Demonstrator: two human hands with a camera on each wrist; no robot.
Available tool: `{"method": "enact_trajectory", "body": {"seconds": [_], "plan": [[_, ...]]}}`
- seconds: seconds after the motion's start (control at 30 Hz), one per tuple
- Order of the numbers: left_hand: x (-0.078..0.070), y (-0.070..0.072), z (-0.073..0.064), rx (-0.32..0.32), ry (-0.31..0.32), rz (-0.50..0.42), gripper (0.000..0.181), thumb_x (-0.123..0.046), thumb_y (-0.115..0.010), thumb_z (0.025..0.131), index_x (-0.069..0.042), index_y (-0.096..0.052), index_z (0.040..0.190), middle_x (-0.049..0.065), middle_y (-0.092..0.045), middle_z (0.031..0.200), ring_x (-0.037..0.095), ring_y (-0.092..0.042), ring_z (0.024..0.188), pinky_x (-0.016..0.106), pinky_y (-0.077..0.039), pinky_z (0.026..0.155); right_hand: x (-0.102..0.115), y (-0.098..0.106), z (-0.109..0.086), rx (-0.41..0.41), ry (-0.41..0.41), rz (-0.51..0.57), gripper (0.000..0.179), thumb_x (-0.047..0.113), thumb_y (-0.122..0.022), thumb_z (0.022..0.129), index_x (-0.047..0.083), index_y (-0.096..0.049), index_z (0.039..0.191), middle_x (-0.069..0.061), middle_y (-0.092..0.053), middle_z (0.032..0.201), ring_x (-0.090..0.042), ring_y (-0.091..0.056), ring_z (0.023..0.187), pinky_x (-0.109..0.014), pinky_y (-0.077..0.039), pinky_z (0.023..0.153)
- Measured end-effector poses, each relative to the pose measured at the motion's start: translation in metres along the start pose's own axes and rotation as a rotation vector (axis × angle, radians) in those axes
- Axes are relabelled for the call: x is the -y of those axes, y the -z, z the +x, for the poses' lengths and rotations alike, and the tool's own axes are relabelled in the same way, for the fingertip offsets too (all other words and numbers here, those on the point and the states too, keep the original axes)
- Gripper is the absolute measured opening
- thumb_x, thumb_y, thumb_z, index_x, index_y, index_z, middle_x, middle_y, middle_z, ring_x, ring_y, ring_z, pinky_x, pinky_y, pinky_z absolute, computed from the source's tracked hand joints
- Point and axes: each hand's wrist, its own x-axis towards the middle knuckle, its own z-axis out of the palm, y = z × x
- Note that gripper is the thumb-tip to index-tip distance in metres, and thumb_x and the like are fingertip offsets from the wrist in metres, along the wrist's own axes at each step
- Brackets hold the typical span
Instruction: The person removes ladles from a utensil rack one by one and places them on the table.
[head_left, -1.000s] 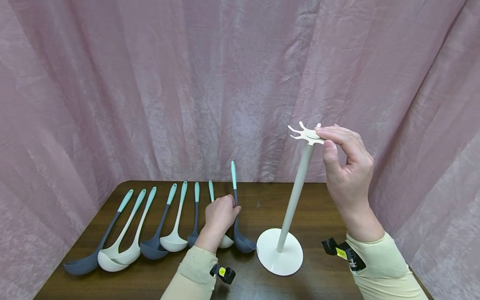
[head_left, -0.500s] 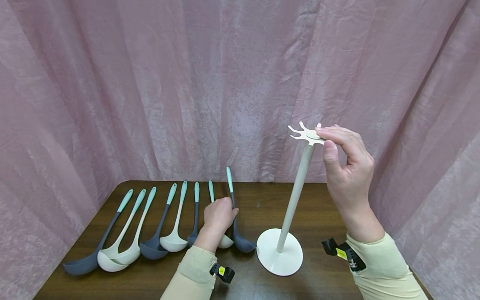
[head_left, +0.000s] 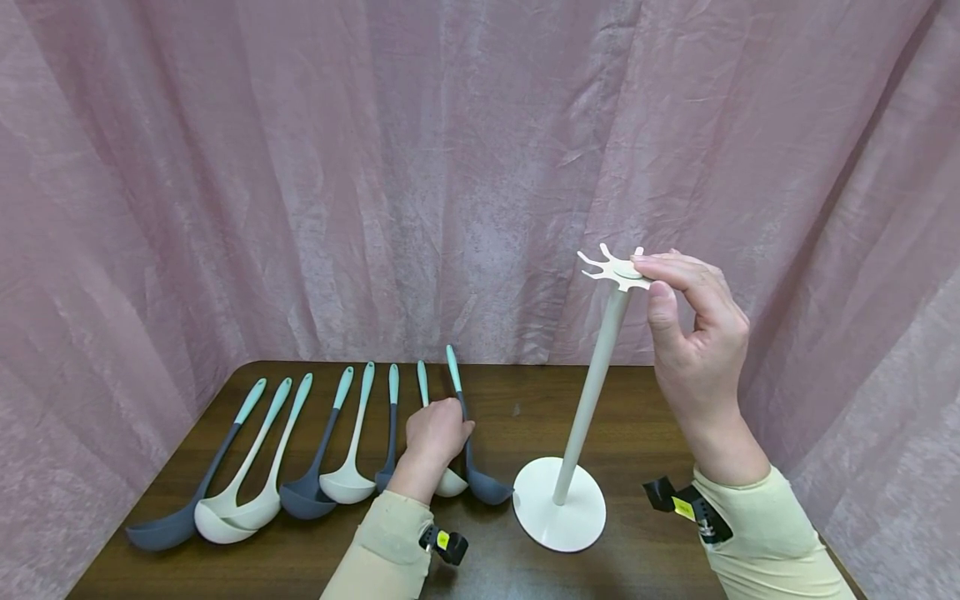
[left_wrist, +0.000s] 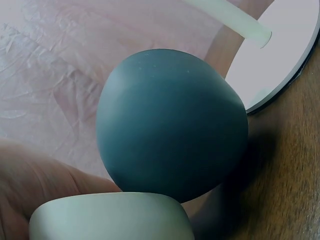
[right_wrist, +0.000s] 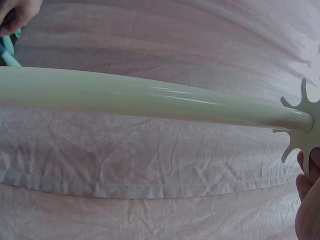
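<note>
In the head view my left hand [head_left: 437,435] grips the shaft of a dark blue-grey ladle [head_left: 489,487] with a mint handle; its fingers are mostly hidden. The dark bowl [left_wrist: 172,125] fills the middle of the left wrist view, in front of a white ladle bowl [left_wrist: 110,219]. That white ladle [head_left: 452,482] lies partly under my left hand. My right hand [head_left: 701,337] pinches the hooked top [head_left: 615,269] of a white utensil stand [head_left: 594,387], thumb below and fingers above. The stand's hooks [right_wrist: 303,92] spread out like a star in the right wrist view.
Several other dark and white ladles [head_left: 348,483] lie side by side to the left, handles pointing away. The stand's round base [head_left: 532,508] sits close beside the dark bowl on the brown wooden table [head_left: 630,533]. A pink curtain [head_left: 480,183] hangs behind.
The dark ladle's handle has swung down and to the left, its bowl staying in place. My left hand has shifted slightly down and left with it. My right hand holds nearly still.
</note>
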Motion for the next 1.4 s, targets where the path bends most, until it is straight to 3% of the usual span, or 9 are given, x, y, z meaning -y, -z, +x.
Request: {"method": "enact_trajectory", "body": {"seconds": [0.77,1.4], "plan": [[0.001,-0.004,0.004,0.048,0.012,0.025,0.045,-0.036,-0.079,0.105,-0.015,-0.064,0.067,0.004,-0.057,0.065,0.022,-0.057,0.059,0.040,-0.046,0.057,0.013,-0.003,0.003,-0.013,-0.002,0.005,0.037,0.026,-0.067,0.104,-0.007,-0.082,0.107,-0.023,-0.080,0.106,-0.019,-0.071,0.117,-0.045,-0.049,0.115],[0.002,-0.004,0.004,0.057,0.008,0.047,0.042,-0.037,-0.079,0.105,-0.015,-0.066,0.071,0.003,-0.062,0.071,0.023,-0.063,0.065,0.044,-0.054,0.063,0.002,0.000,0.001,-0.002,0.002,0.004,0.041,0.033,-0.069,0.105,-0.005,-0.083,0.108,-0.020,-0.081,0.107,-0.022,-0.071,0.118,-0.046,-0.049,0.115]]}}
